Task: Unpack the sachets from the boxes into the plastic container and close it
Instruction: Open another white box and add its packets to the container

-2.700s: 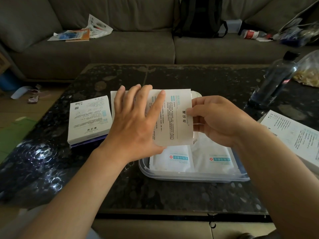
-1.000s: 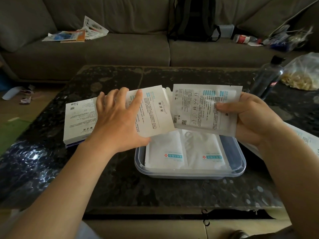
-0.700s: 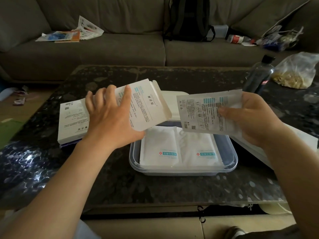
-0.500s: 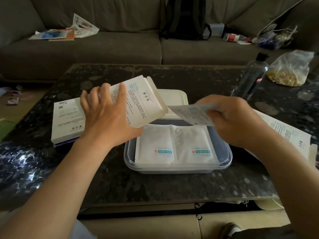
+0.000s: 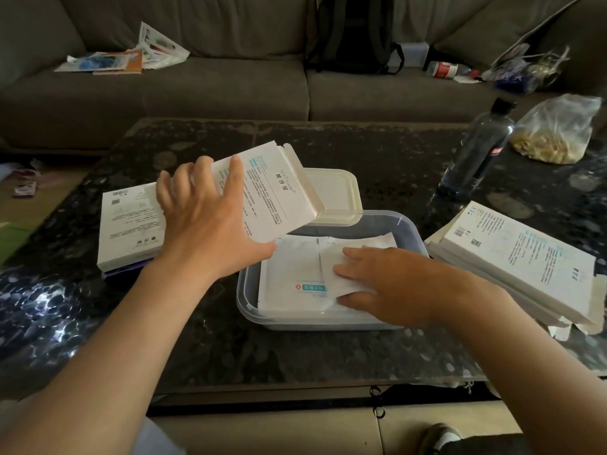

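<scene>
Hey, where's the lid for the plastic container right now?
In the head view, the white lid sits mid-table, just behind the plastic container, partly hidden by the box the left hand holds.

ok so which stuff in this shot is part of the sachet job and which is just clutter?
Job: open box in left hand; sachet in right hand; plastic container with sachets; lid behind it; boxes at left; box stack at right.
Clutter: dark bottle, bag of food, backpack, papers on sofa.
</scene>
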Demonstrator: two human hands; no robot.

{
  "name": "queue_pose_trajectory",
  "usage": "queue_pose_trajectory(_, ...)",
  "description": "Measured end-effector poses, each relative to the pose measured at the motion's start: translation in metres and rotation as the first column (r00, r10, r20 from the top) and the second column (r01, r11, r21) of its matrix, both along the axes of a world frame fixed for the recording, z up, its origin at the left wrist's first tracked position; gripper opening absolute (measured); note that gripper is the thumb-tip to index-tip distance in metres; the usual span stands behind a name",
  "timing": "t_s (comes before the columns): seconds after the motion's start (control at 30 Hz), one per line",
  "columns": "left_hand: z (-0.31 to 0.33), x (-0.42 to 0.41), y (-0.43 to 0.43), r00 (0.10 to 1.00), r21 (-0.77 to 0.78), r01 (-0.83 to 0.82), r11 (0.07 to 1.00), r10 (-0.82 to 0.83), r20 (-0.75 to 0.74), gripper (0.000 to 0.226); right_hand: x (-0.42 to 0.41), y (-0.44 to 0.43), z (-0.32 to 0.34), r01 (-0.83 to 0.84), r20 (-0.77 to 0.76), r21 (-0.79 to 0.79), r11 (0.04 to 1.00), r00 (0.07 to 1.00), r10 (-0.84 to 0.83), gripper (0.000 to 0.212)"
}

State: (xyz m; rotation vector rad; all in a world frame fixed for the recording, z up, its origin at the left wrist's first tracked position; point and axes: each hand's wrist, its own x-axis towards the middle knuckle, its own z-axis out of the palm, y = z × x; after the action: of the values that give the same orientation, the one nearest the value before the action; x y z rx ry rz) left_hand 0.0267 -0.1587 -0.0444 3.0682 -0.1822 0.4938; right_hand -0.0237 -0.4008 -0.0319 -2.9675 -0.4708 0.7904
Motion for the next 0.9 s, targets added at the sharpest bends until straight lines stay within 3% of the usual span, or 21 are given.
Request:
queue_pose_trajectory(0.2, -0.001, 0.0, -0.002, 1.0, 0.005, 0.018, 1.0, -0.018, -0.001, 0.129, 0.007, -0.008, 0.001, 0.104, -0.097, 0.013, 0.994, 0.99, -0.102, 0.087)
queue_pose_trajectory(0.33, -0.001, -0.001, -0.002, 0.999, 0.008, 0.033, 0.999, -0.033, 0.003, 0.128, 0.01, -0.01, -0.002, 0.126, -0.007, 0.056, 0.99, 0.992, -0.126, 0.072)
queue_pose_trajectory(0.4, -0.002, 0.0, -0.002, 0.999, 0.007, 0.037, 0.999, -0.037, 0.004, 0.129, 0.011, -0.01, -0.004, 0.085, 0.048, 0.046, 0.995, 0.995, -0.087, 0.076)
queue_pose_trajectory(0.67, -0.003, 0.0, -0.001, 0.999, 0.009, 0.036, 0.999, -0.036, 0.001, 0.129, 0.013, -0.01, -0.008, 0.063, 0.019, -0.057, 0.996, 0.998, -0.062, 0.08)
queue_pose_trajectory(0.9, -0.003, 0.0, -0.002, 0.999, 0.009, 0.033, 0.999, -0.033, -0.002, 0.129, 0.013, -0.01, -0.01, 0.085, 0.034, -0.016, 0.996, 0.996, -0.084, 0.08)
